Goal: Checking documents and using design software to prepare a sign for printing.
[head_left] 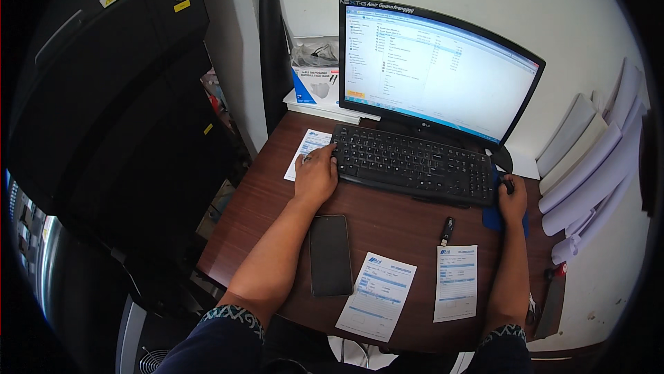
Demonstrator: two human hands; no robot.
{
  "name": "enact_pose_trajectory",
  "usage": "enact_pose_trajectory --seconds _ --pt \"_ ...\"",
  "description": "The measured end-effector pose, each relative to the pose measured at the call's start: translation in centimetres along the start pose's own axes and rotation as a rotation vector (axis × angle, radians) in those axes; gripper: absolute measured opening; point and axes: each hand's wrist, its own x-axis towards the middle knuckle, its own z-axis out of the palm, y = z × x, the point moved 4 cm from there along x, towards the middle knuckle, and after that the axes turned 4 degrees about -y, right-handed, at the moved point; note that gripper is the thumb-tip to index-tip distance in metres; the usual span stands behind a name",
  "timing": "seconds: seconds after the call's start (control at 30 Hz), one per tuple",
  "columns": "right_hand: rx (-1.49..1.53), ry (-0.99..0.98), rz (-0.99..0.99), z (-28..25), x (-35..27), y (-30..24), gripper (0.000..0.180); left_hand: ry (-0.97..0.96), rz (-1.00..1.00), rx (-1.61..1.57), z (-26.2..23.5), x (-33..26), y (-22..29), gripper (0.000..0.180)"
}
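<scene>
We sat at a small brown desk (387,218) with our left hand (315,175) resting flat at the left end of the black keyboard (413,163), fingers spread and loose, fingertips touching the nearest keys and closed on nothing. Our right hand (512,197) lay at the far right, curled over a dark mouse (508,184) on a blue pad (492,219); the mouse was mostly hidden under the fingers, so we cannot tell how firmly it was held. That split, we judged, suited work on the lit monitor (436,69) standing just behind the keyboard.

A black phone (330,255) lay face up near our left forearm, and two printed forms (377,296) and (456,283) sat at the near edge, seemingly placed where we could read them. A small black USB stick (447,231) lay between the keyboard and the right-hand form. Another slip of paper (305,151) was tucked partly under our left hand.

Room was tight. A large black machine (117,90) stood close to the left, and rolled white sheets (588,166) leaned against the wall at the right, near the mouse hand. A box of face masks (316,83) sat far left behind the monitor. The left form overhung the desk's near edge, and only the strip between keyboard and papers was open.
</scene>
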Motion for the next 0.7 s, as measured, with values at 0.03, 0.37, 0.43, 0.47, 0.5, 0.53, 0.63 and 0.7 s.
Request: enact_pose_trajectory --seconds 0.03,0.37,0.43,0.47,0.5,0.53,0.63,0.7 --pt "0.000 0.000 0.000 0.0 0.0 0.1 0.029 0.000 0.000 0.000 0.0 0.0 0.0 0.037" --pt "-0.002 0.001 -0.022 -0.1 0.1 -0.1 0.025 -0.007 -0.002 -0.017 0.2 0.1 -0.2 0.036" --pt "-0.006 0.002 -0.026 0.0 0.1 -0.8 0.025 0.003 0.007 -0.033 0.2 0.0 -0.4 0.036" --pt "-0.012 0.001 -0.005 -0.2 0.0 -1.0 0.025 -0.001 0.007 -0.031 0.1 0.0 -0.2 0.036" --pt "-0.017 0.001 0.015 -0.3 0.0 -1.0 0.025 -0.005 0.007 -0.029 0.1 0.0 -0.1 0.035" --pt "-0.018 0.001 0.015 -0.3 0.0 -0.8 0.025 -0.005 0.008 -0.030 0.1 0.0 0.0 0.035" --pt "-0.021 0.009 -0.014 -0.2 0.1 -0.3 0.025 0.020 0.026 -0.024 -0.1 0.0 0.2 0.036" --pt "-0.011 -0.001 -0.001 0.0 0.1 -0.2 0.025 0.009 0.016 -0.014 -0.1 0.1 0.0 0.036"
